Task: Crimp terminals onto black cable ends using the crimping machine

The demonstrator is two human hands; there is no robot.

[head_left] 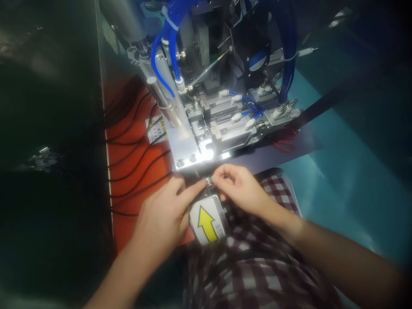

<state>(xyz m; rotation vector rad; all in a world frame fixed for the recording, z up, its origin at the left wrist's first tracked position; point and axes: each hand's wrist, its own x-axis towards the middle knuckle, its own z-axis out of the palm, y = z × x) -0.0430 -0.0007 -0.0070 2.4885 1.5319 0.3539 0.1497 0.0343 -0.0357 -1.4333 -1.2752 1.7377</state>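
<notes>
At the front edge of a metal machine fixture [206, 148], both hands meet around a small shiny metal piece [209, 181], too small to identify. My left hand [165, 206] rests over the orange base, one digit stretched out so its tip touches or nearly touches the piece; its other fingers are partly hidden. From the right, my right hand [238, 186] pinches at the same spot, thumb and forefinger together; what lies between them is hard to make out. Just below the fingertips is a white label plate [208, 221] with a yellow arrow.
Blue air hoses [170, 47] and pneumatic cylinders [236, 128] crowd the fixture behind the hands. A metal post [164, 101] stands at its left. Black cables [138, 171] cross the orange base plate [128, 227]. Checkered cloth [257, 274] lies below, beside a teal surface [328, 189].
</notes>
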